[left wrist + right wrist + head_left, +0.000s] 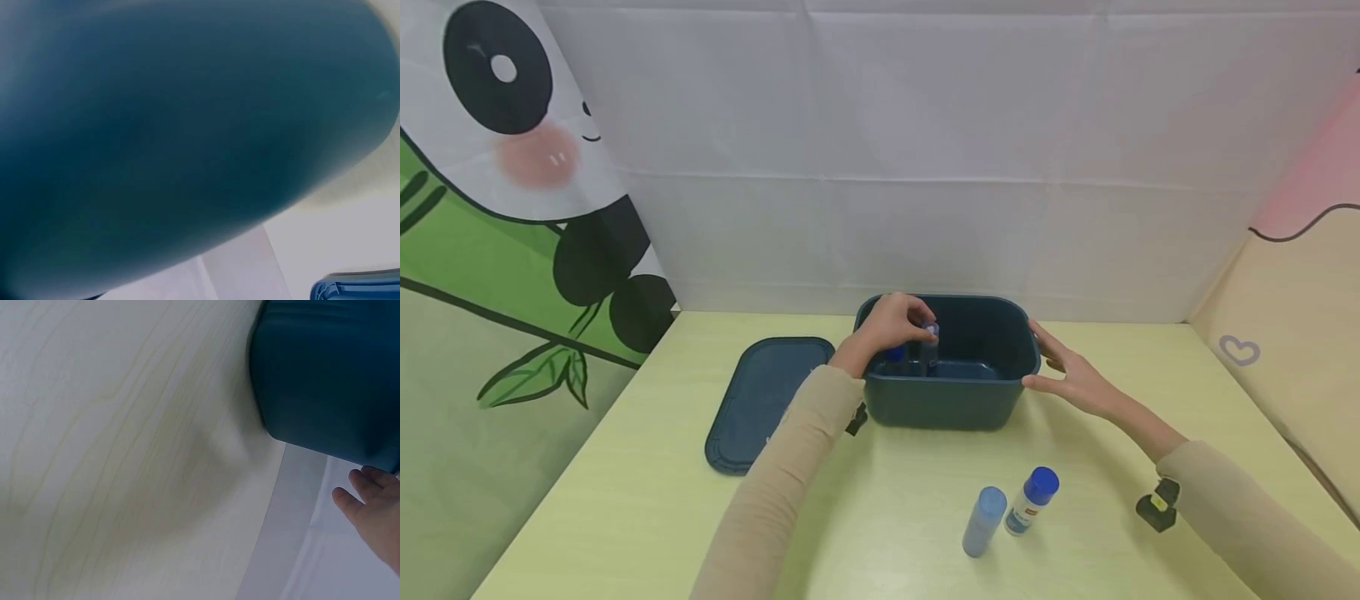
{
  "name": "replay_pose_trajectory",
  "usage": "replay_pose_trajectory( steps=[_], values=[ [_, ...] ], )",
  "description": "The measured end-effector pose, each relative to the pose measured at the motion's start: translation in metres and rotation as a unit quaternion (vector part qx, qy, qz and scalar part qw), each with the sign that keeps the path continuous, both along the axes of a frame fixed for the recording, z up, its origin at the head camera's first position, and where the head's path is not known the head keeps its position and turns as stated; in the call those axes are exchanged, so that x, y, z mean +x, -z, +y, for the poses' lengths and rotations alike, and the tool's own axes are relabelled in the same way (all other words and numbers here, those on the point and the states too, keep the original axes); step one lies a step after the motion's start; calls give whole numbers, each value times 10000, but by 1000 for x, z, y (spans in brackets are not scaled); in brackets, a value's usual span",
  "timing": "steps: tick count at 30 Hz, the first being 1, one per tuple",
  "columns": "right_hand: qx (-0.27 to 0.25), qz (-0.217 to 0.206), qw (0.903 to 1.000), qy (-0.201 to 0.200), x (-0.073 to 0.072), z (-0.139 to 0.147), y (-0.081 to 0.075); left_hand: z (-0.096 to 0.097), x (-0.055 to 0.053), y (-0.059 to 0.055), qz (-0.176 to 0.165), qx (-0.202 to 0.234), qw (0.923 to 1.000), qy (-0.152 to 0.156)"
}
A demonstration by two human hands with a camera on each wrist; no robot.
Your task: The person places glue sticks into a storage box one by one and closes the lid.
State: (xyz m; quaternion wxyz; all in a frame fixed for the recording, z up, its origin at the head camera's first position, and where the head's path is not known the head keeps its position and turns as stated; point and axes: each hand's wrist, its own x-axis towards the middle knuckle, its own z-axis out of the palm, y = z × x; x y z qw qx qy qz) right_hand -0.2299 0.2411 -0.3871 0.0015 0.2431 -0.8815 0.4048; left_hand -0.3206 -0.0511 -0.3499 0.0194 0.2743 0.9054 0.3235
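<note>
A dark teal plastic bin (940, 404) stands at the back of the table. My left hand (895, 321) reaches over its left end and pinches the top of an upright glue stick (929, 354) inside. Beside that stick, partly hidden by the hand, is a blue cap (895, 354). My right hand (1075, 379) rests against the bin's right end, fingers extended and thumb near the front rim. Closer to me, a white glue stick with a blue cap (1032, 500) and a light blue stick (983, 522) stand side by side. The left wrist view shows the bin's wall (187, 125), not the hand.
A dark teal lid (771, 400) lies flat left of the bin, partly behind the left forearm. A white cloth backdrop (925, 233) hangs behind the table, with printed cloth at both sides.
</note>
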Motion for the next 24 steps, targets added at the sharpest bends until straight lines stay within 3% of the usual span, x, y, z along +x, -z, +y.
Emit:
replay_pose_trajectory(
  steps=[16, 21, 24],
  values=[
    [-34, -108, 9999, -7, -1, -1, 0, -5, 1, -3, -376, 243, 9990, -14],
    [-59, -77, 9999, -27, 0, -1, 1, -7, 7, -11, -266, 158, 9995, 30],
    [-65, -74, 9999, -33, 0, -1, 1, -8, 13, -18, -21, 38, 9999, 112]
  ],
)
